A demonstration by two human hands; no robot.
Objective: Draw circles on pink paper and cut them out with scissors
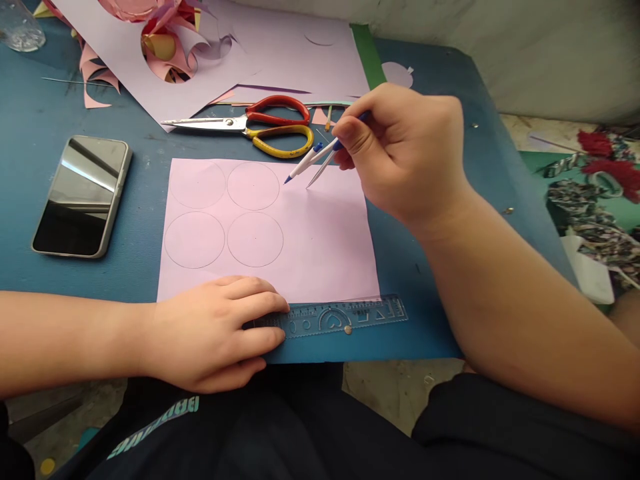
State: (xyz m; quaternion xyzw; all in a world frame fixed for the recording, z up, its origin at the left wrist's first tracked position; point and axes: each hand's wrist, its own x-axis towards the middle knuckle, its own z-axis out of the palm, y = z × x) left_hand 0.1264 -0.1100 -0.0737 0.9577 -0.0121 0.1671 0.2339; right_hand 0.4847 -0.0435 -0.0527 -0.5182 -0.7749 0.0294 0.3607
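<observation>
I count two hands, one compass, one ruler, one pair of scissors, one phone and one pink sheet with four drawn circles, in two rows of two. The pink sheet (pixel 335 260) lies mid-frame on the blue desk (pixel 143 200), between the hands. My right hand (pixel 405 147), right of centre, is clamped on the top of the compass (pixel 305 162), its legs slightly parted over the sheet's upper right; I can't tell whether either tip touches. My left hand (pixel 225 333), lower left of centre, lies flat with fingers a little apart, over the sheet's bottom edge and the left end of the clear ruler (pixel 323 320).

Around that, the phone (pixel 80 197) sits at left, apart from the sheet. The scissors (pixel 239 123) lie just above the sheet's top edge, handles near the compass. Beyond them, upper left, a pale sheet with a round hole (pixel 120 60) and curled scraps (pixel 95 70) crowd the frame. A pale disc (pixel 397 72) pokes out behind my right hand.
</observation>
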